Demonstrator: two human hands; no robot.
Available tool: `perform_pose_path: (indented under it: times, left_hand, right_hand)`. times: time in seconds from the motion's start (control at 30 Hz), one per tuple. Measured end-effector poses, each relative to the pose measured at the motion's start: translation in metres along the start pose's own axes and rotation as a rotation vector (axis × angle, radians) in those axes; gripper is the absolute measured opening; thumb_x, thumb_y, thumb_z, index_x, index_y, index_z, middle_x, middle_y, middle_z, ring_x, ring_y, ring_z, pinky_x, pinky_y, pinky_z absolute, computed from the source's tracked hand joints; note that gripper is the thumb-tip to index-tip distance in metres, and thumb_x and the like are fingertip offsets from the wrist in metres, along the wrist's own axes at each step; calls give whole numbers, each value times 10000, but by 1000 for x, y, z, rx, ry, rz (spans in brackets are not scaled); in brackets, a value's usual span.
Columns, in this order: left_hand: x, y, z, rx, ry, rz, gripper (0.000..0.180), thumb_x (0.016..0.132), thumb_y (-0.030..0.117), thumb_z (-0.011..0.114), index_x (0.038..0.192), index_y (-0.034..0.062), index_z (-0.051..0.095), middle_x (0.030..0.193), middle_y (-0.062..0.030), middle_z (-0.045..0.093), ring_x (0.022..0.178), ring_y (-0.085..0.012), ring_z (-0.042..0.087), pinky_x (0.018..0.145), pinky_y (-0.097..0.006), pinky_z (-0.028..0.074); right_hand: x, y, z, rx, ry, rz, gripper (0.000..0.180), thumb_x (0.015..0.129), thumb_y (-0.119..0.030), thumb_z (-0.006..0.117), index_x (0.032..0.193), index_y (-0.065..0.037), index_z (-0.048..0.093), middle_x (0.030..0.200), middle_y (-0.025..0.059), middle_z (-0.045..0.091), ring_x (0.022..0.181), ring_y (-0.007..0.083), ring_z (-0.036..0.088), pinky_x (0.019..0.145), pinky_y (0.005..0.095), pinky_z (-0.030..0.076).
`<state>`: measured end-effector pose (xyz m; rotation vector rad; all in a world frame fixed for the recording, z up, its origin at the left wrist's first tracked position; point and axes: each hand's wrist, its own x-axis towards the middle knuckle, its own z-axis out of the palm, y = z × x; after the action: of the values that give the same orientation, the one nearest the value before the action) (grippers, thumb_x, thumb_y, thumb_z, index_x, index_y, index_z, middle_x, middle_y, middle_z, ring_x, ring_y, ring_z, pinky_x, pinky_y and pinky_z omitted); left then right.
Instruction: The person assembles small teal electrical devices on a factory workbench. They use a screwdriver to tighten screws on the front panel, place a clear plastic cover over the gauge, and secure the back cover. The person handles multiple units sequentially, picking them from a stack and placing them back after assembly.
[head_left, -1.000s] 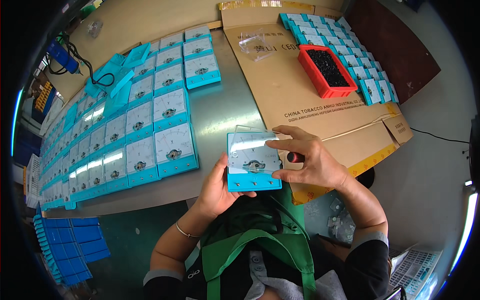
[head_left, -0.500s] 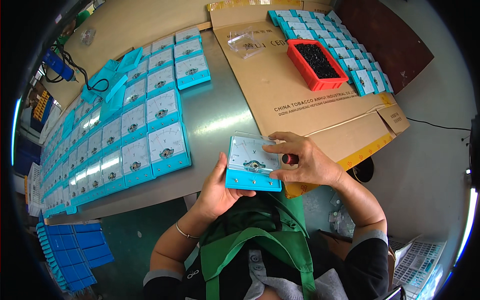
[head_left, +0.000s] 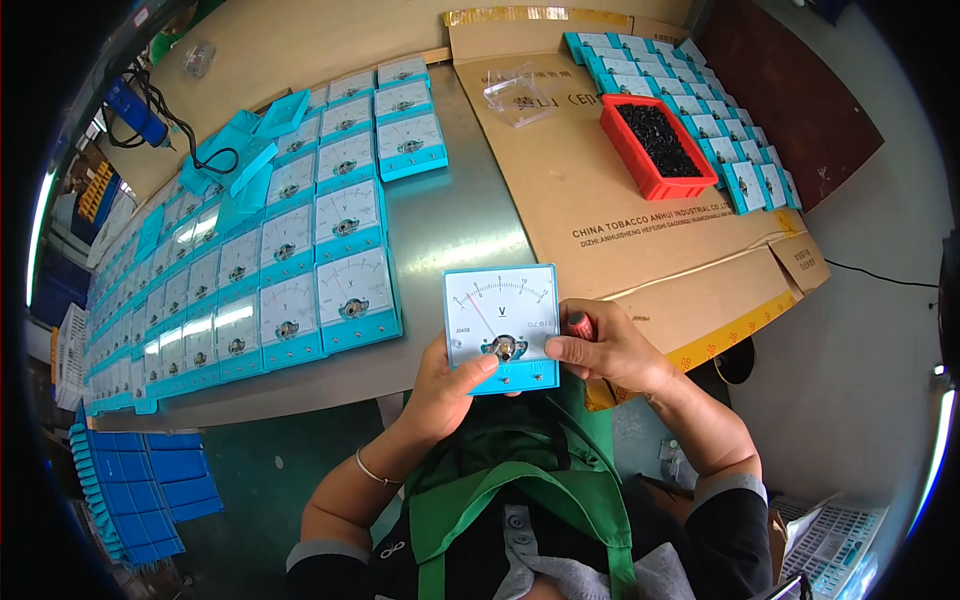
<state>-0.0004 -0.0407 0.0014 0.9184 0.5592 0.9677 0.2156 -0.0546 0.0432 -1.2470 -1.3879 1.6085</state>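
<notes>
Holds a turquoise-cased voltmeter (head_left: 515,312) near centre, facing the camera; shows a red needle leaning toward eleven o'clock on a white, black-marked dial, a metal-centred movement below and two visible terminals. Grips its lower-left corner with the left hand (head_left: 437,398), between seven and eight o'clock, thumb over the front, fingers mostly hidden. Curls the right hand (head_left: 622,355) past three o'clock, thumb touching the right edge, around a red handle (head_left: 580,325). Leaves meter rows (head_left: 285,235) crowding ten o'clock, bare steel tabletop (head_left: 455,220) at eleven, open cardboard (head_left: 555,190) at one, then a red tray (head_left: 685,187).
</notes>
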Motion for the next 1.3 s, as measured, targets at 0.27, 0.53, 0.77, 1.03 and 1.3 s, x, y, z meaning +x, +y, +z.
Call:
perform_pose_path:
  times: [0.27, 0.53, 0.77, 1.03, 1.3]
  left_hand:
    - [-2, 24, -9, -145, -45, -74, 457, 867, 211, 612, 1215, -33, 444, 1058, -145, 606, 867, -220, 646, 652, -355, 576]
    - [-4, 20, -15, -308, -149, -190, 484, 855, 204, 625, 1237, -27, 438, 1090, -159, 600, 883, -241, 656, 635, -385, 595]
    - [-7, 21, -5, -282, -151, -167, 469, 860, 189, 611, 1233, -36, 436, 1092, -163, 596, 879, -247, 656, 635, -386, 596]
    - [-7, 21, 0, -278, -127, -157, 469, 863, 187, 602, 1230, -53, 435, 1089, -173, 596, 875, -248, 656, 650, -377, 596]
    - [-6, 22, -8, -256, -113, -129, 480, 859, 200, 617, 1234, -41, 438, 1095, -165, 599, 881, -249, 654, 641, -370, 585]
  right_hand:
    - [26, 9, 23, 398, 136, 107, 160, 902, -156, 596, 923, 2, 617, 610, -40, 486, 507, 26, 432, 406, 162, 253]
    - [28, 41, 38, 258, 37, -178, 79, 829, -35, 679, 905, -12, 683, 736, -27, 643, 615, 10, 532, 526, 192, 431]
    - [15, 43, 41, 161, 96, -348, 120, 813, 20, 674, 927, -14, 685, 823, -7, 685, 750, 26, 589, 668, 217, 499]
    - [13, 51, 46, 164, 160, -372, 109, 801, 12, 686, 901, -31, 684, 818, -4, 675, 745, 41, 589, 656, 224, 499]
    - [21, 53, 36, 18, 112, -308, 159, 819, -41, 688, 967, 10, 657, 757, -3, 644, 682, 46, 577, 562, 220, 460]
